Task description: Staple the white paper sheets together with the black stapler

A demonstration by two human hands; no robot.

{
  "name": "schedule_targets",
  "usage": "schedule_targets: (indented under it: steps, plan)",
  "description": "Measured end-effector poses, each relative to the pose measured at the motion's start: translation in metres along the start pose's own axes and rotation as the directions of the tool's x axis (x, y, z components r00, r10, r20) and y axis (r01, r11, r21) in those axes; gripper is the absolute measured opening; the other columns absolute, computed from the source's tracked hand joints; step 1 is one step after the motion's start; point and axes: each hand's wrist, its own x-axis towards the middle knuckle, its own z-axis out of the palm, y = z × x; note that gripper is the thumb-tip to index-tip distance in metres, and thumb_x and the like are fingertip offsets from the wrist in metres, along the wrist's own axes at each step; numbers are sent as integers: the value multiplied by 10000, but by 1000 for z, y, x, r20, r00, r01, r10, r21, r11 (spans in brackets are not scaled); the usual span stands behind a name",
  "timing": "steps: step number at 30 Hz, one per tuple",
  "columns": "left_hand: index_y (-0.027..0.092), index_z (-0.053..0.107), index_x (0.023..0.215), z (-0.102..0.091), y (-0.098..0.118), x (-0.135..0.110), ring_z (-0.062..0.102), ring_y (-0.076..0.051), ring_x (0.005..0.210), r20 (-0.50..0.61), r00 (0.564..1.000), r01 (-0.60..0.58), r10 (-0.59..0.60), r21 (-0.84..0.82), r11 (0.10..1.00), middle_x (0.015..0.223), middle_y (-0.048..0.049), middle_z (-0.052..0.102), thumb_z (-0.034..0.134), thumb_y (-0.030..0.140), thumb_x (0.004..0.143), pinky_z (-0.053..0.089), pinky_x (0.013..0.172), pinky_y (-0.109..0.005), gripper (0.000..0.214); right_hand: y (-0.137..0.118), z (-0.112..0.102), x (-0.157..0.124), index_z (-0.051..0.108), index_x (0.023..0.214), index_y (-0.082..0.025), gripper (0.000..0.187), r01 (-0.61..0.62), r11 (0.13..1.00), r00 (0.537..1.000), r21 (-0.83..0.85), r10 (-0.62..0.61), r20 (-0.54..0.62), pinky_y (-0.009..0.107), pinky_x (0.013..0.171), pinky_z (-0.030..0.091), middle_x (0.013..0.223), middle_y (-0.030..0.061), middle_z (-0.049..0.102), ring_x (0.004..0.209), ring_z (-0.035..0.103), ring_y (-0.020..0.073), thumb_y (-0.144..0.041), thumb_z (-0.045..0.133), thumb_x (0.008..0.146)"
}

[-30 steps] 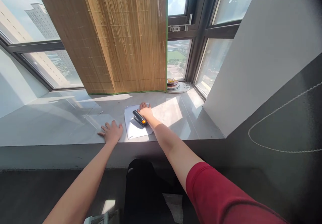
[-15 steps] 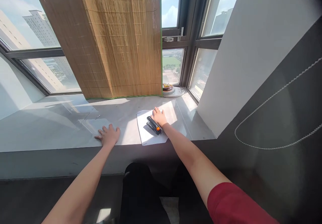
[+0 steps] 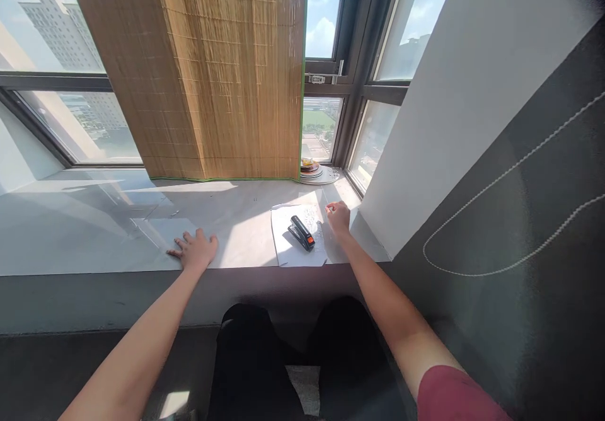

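A black stapler with an orange patch (image 3: 301,233) lies slantwise on white paper sheets (image 3: 288,254) near the front edge of the sill. The sheets carry handwriting on their right side. Just right of the paper is my right hand (image 3: 338,218), its fingers curled in and no object showing in them. It does not touch the stapler. My left hand (image 3: 195,249) rests flat on the sill, fingers spread, well to the left of the paper.
The pale window sill (image 3: 241,219) runs along the windows. A bamboo mat with green edging (image 3: 227,93) stands upright against the glass. Stacked plates (image 3: 317,174) sit in the far right corner. A beaded cord (image 3: 454,271) hangs by the right wall.
My right hand has moved right, off the paper and away from the stapler, and its fingers have curled. The left hand stays flat on the sill. The view has shifted slightly.
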Motion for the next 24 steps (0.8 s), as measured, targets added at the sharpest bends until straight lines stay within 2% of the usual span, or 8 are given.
schedule_targets:
  steps: [3, 6, 8, 10, 16, 24]
  plan:
    - [123, 524, 1614, 0, 0, 1, 201, -598, 1631, 5, 1000, -4, 4, -5, 1000, 1742, -342, 301, 299, 583, 1051, 203, 1222, -856, 761, 43, -27, -12, 792, 809, -193, 223, -27, 1000, 999, 9, 27, -43, 397, 853, 550, 910, 124, 741, 862, 673, 277, -308, 621, 897]
    - [110, 519, 1618, 0, 0, 2, 202, -609, 1629, 19, 1000, -7, 8, -1, 1000, 1746, -352, 289, 303, 586, 1053, 197, 1225, -857, 770, 63, -34, -19, 821, 824, -176, 201, -146, 989, 989, 18, 146, -3, 364, 793, 539, 819, 102, 773, 768, 687, 263, -358, 735, 839]
    - [107, 518, 1620, 0, -1, 2, 207, -609, 1629, 22, 1000, -8, 8, 2, 1000, 1747, -353, 290, 313, 584, 1053, 197, 1226, -855, 769, 64, -30, -17, 850, 876, -166, 204, -196, 981, 980, -10, 196, 22, 341, 788, 535, 834, 100, 799, 776, 709, 258, -344, 795, 795]
    - [112, 534, 1608, 1, -1, 2, 220, -604, 1627, 11, 1000, -5, 5, 6, 1000, 1742, -349, 312, 331, 579, 1051, 203, 1223, -858, 755, 61, -25, -13, 871, 909, -170, 198, -195, 979, 979, -62, 198, 45, 325, 805, 535, 883, 102, 823, 812, 730, 257, -309, 803, 785]
    - [111, 551, 1593, 1, 1, 1, 241, -607, 1616, -10, 1000, -3, 3, 10, 1000, 1735, -351, 330, 363, 557, 1044, 235, 1197, -871, 732, 60, -19, -4, 887, 925, -174, 181, -160, 978, 980, -131, 173, 97, 305, 809, 523, 936, 119, 837, 841, 747, 255, -264, 739, 873]
    - [119, 575, 1576, 13, -6, 9, 250, -594, 1612, -48, 999, -11, 11, 0, 1000, 1724, -335, 350, 340, 582, 1048, 234, 1220, -838, 740, 60, -11, 0, 774, 830, -170, 207, 66, 970, 977, -234, -16, 211, 295, 805, 465, 997, 123, 743, 914, 642, 233, -86, 600, 905]
